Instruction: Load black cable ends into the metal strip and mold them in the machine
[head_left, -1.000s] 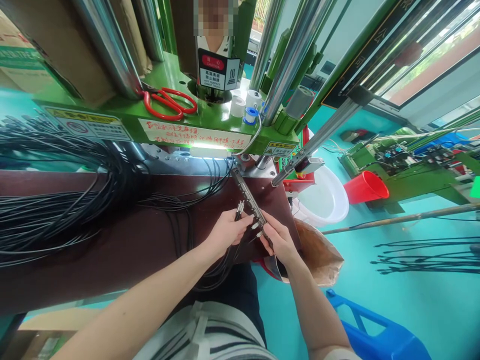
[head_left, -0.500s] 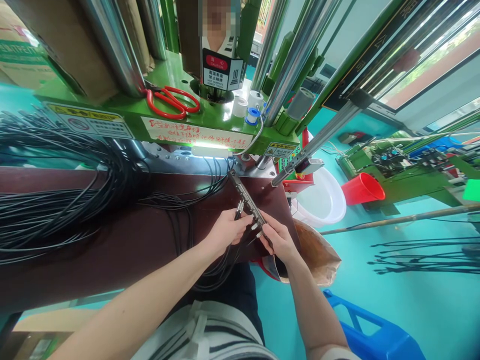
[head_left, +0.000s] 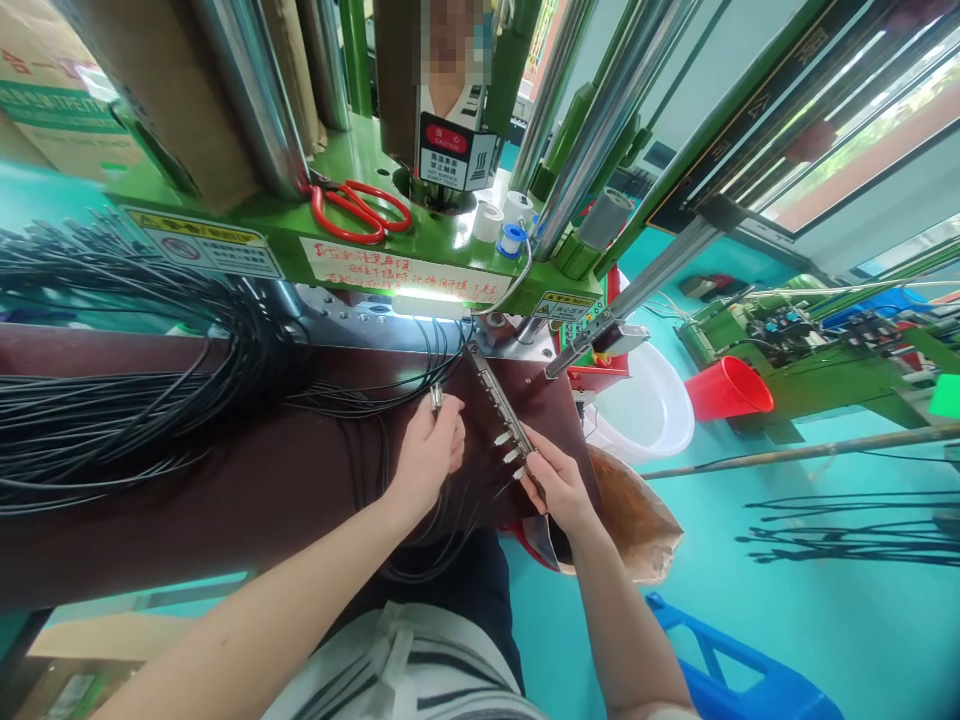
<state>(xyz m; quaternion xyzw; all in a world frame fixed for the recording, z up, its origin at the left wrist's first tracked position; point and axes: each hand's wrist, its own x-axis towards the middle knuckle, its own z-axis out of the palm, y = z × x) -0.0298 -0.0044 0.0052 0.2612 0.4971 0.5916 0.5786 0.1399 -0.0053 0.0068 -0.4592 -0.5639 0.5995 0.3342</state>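
My left hand (head_left: 431,440) is closed around cable connectors (head_left: 436,398), whose metal ends stick up past the thumb. It is apart from the long metal bar (head_left: 495,400) with slots along its side. My right hand (head_left: 556,478) grips the near end of that bar between thumb and fingers. A few silvery connectors (head_left: 510,456) sit in slots close to my right hand, their dark cables hanging off to the left. The bar slants away from me, its far end near the base of the green press (head_left: 427,265).
Black cables (head_left: 112,430) lie bundled over the dark red tabletop (head_left: 300,530) at left. Red-handled scissors (head_left: 360,212) and small spools (head_left: 513,240) rest on the press ledge. Right of the table stand a paper bag (head_left: 637,520), a white tub (head_left: 652,410) and a blue stool (head_left: 742,660).
My left hand has moved left, away from the metal bar, with the connectors in it. My right hand keeps hold of the bar in nearly the same place.
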